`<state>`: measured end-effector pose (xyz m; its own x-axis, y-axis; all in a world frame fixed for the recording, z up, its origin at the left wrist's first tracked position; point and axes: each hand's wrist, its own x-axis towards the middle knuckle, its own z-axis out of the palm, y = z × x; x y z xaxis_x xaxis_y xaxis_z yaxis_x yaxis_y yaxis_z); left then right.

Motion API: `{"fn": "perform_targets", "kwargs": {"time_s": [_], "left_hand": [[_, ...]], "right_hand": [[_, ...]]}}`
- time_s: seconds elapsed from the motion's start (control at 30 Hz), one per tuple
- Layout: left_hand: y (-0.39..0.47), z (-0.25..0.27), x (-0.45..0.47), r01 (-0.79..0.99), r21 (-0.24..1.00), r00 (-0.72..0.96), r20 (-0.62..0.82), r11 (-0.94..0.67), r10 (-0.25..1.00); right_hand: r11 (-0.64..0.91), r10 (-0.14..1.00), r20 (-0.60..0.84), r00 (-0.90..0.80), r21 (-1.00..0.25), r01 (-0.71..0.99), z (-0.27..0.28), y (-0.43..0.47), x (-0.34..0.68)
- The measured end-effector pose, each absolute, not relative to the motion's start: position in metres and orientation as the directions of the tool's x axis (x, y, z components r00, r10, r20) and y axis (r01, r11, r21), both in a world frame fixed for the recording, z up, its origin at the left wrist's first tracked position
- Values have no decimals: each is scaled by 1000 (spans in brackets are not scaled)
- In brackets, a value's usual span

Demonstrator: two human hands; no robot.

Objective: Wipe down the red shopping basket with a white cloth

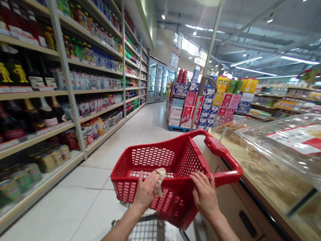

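Observation:
A red plastic shopping cart stands sideways in front of me, with its handle toward the right. My left hand is closed on a pale, crumpled cloth and rests with it on the near rim of the basket. Its fingers reach over the rim. Near the handle end, my right hand lies on the same rim, fingers stretched over the edge and bare. Through the basket's mesh the floor shows. The cart's metal lower frame and wheels are partly visible underneath.
Shelves of bottles and cans line the left side. On the right, a counter with clear plastic covers stands close to the cart. Stacked drink boxes are ahead, and glass-door fridges stand farther back. Tiled floor runs between.

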<state>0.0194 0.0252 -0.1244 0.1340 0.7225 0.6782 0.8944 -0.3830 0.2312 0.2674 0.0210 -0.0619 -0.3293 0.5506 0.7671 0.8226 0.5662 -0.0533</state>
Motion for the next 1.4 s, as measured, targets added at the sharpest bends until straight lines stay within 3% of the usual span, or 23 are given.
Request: {"fn": "perform_targets", "kwargs": {"time_s": [0.13,0.2,0.27,0.37,0.43,0.5,0.57,0.63,0.73,0.83,0.9,1.07,1.17,1.27,1.4], "left_hand": [[28,-123,-14,903,407,-148,595,-137,790],[27,-115,-4,862,484,-184,576,-150,796],[22,-101,28,735,640,-180,501,-223,846],[6,-72,82,430,849,31,326,-307,945],[-4,-53,102,305,895,228,264,-326,937],[-9,-39,104,287,878,386,260,-383,885],[-7,-32,91,382,801,425,291,-462,857],[1,-37,67,598,658,301,346,-458,889],[14,-60,26,899,398,12,391,-181,920],[19,-87,0,963,248,13,357,-108,934],[19,-97,-6,965,229,43,348,-129,937],[19,-100,-6,955,255,62,332,-153,941],[21,-99,-7,956,259,49,333,-141,942],[21,-99,-6,958,259,34,316,-121,948],[20,-97,-4,962,251,28,310,-110,950]], "right_hand": [[548,567,775,-280,-101,830,-60,16,263],[566,578,773,-260,-151,810,-61,9,249],[639,595,746,-299,-213,739,-65,1,231],[689,625,743,-237,-383,615,-78,-6,208],[659,643,758,-108,-476,582,-83,-7,205],[648,642,763,-69,-493,580,-79,-7,214],[661,622,776,-104,-450,601,-63,-6,237],[646,560,825,-80,-375,665,-39,-4,267],[528,378,923,68,-275,804,-12,6,310],[554,324,944,-58,-140,821,-31,13,321],[626,374,900,-223,-68,777,-68,9,310],[688,487,772,-409,-50,724,-132,-21,285],[653,485,829,-279,-131,746,-98,-22,297],[596,404,911,-79,-197,779,-61,-7,307],[626,457,863,-216,-140,767,-90,-7,293]]}}
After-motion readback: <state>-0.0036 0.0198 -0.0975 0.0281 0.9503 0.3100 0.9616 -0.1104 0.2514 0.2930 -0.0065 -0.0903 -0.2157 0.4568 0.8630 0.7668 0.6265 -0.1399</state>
